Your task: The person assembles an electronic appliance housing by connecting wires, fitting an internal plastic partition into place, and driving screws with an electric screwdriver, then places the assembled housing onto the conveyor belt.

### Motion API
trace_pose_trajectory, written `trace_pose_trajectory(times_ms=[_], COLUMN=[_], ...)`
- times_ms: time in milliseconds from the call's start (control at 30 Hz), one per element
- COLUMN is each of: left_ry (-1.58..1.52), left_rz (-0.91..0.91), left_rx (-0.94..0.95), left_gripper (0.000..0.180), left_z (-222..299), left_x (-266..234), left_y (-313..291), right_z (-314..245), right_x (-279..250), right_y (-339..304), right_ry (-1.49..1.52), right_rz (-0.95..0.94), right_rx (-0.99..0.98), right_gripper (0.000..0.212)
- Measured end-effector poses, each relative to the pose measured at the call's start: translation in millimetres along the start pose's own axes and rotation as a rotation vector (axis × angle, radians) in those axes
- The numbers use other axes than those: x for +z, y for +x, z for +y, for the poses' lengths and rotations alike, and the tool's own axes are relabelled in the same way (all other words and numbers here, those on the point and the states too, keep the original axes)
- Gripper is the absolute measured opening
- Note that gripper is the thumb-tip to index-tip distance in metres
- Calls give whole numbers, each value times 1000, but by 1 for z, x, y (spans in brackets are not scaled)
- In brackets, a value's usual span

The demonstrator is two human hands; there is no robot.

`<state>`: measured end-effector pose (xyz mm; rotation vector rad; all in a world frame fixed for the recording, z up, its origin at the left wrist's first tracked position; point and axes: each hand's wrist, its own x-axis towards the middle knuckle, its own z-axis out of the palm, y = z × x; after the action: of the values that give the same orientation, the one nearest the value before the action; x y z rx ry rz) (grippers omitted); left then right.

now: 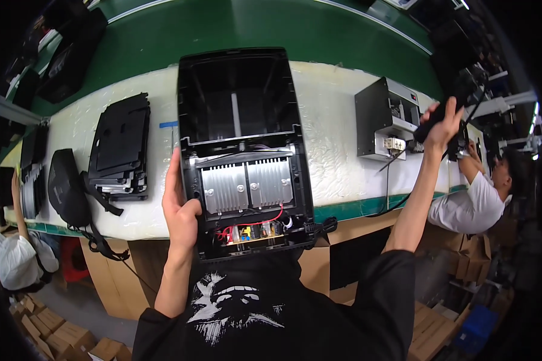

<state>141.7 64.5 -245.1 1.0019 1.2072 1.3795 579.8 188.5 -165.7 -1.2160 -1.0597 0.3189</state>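
Note:
A black device housing [244, 90] stands open in front of me, partly over the table's near edge. Inside it are two finned silver heat sinks [225, 188] and, closer to me, a small circuit board [253, 238] with red wires. My left hand [182, 210] grips the housing's left side, thumb bent over the rim. Out to the right, my right hand [444, 125] is wrapped round a black electric screwdriver [429, 127]. Its thin shaft points down and left beside a grey box-shaped screw feeder [374, 117] with a red switch.
Left of the housing lies a stack of black panels [121, 135], then a black pouch [66, 186] with straps. A black cable [388, 180] runs near the feeder. Co-workers sit at right [473, 201] and far left [18, 259]. Cardboard boxes [117, 280] stand below the table.

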Motion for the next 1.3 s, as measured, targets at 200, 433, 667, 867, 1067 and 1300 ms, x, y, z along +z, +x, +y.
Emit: trace_pose_trajectory(times_ms=[200, 433, 667, 867, 1067, 1300], left_ry=[6, 1, -16, -47, 16, -9], left_rz=[12, 16, -1, 9, 34, 43], left_rx=[28, 26, 4, -16, 31, 14], left_gripper=[88, 89, 87, 87, 89, 90], left_z=[-1, -1, -8, -5, -12, -12], left_x=[0, 9, -2, 0, 0, -4], left_y=[3, 7, 4, 4, 5, 2], right_z=[-87, -191, -200, -187, -174, -148], right_x=[-25, -65, -7, 33, 53, 65], right_y=[-51, -124, -168, -195, -219, -246], right_ry=[602, 739, 1149, 832, 431, 417], right_rz=[52, -250, -289, -330, -595, -387], right_rx=[226, -297, -342, -357, -271, -369], right_gripper=[44, 50, 38, 46, 75, 85])
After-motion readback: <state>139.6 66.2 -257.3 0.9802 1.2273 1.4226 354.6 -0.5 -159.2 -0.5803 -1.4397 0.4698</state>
